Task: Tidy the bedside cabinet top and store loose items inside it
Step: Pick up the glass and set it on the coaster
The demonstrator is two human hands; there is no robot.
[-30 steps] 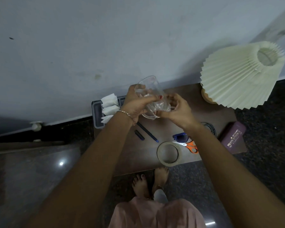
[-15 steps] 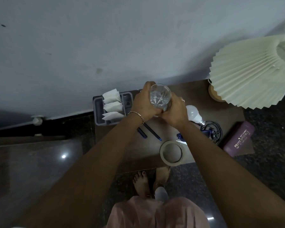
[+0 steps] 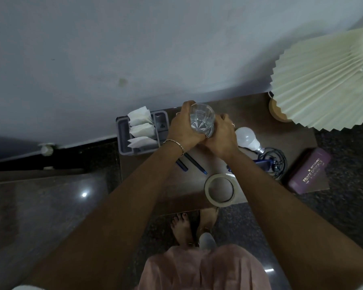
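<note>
A clear cut-glass tumbler [image 3: 202, 119] stands upright over the back of the brown cabinet top [image 3: 258, 114], its mouth facing up. My left hand [image 3: 183, 127] wraps its left side and my right hand [image 3: 221, 136] cups its right side and base. Whether the glass rests on the wood is hidden by my hands. Loose on the top lie a white light bulb [image 3: 247, 139], two dark pens [image 3: 194, 163], a roll of tape [image 3: 220, 189], a coiled black cable [image 3: 274, 162] and a purple case [image 3: 309, 171].
A grey organiser tray [image 3: 123, 135] holding folded white papers [image 3: 140, 127] sits at the back left corner against the wall. A pleated cream lamp shade [image 3: 327, 80] overhangs the back right. My bare feet [image 3: 194, 225] stand on dark floor at the cabinet's front edge.
The glass went from tilted and raised between my hands to upright and lower over the cabinet top. Both hands stayed on it. The bulb came into sight.
</note>
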